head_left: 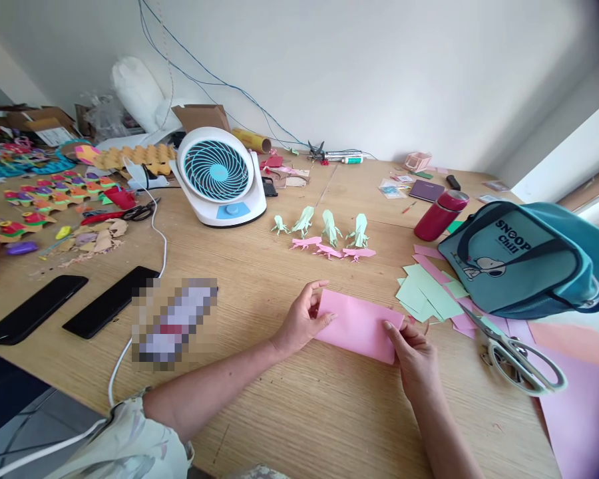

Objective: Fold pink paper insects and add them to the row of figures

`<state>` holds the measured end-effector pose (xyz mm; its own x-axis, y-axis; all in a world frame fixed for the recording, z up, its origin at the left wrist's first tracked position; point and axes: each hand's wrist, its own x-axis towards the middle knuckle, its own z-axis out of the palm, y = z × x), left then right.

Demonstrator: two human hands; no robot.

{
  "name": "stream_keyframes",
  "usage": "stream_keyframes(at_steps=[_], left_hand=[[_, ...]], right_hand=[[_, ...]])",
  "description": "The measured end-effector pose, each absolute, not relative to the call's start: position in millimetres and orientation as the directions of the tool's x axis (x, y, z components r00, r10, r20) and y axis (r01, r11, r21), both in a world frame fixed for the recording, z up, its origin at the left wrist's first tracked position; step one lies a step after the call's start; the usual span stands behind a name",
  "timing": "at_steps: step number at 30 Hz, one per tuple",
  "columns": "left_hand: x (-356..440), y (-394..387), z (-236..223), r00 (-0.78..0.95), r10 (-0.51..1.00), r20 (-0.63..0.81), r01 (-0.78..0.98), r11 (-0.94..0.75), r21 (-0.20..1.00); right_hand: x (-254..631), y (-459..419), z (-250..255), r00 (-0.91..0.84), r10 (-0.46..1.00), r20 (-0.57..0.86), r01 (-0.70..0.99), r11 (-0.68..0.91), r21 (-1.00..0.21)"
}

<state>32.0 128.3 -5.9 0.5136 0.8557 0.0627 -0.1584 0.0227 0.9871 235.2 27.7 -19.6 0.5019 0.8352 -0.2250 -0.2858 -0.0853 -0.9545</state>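
Observation:
A rectangular piece of pink paper point(357, 326) is held up above the wooden table between my two hands. My left hand point(304, 319) pinches its left end, thumb on the front and fingers mostly behind. At the right end, my right hand point(414, 352) grips the sheet with the thumb on top and the fingers curled underneath. Beyond the paper stand several pale green folded paper figures point(331, 227). In front of those lie three pink folded paper figures point(329, 251).
To the right are green paper pieces point(424, 293), scissors point(519, 362), a teal bag point(519, 259) and a red flask point(440, 216). A white fan point(219, 176) stands at the back. Two black devices point(112, 303) and a blurred phone-like object point(174, 326) lie left.

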Motion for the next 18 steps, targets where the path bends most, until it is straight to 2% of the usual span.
stream_keyframes(at_steps=[4, 18], left_hand=[[32, 133, -7, 0.530, 0.848, 0.002, -0.151, 0.092, 0.984], [31, 136, -19, 0.467, 0.884, -0.016, -0.048, 0.043, 0.998]], right_hand=[[236, 27, -21, 0.516, 0.829, -0.216, -0.273, -0.080, -0.959], [238, 27, -22, 0.524, 0.809, -0.265, -0.269, -0.138, -0.953]])
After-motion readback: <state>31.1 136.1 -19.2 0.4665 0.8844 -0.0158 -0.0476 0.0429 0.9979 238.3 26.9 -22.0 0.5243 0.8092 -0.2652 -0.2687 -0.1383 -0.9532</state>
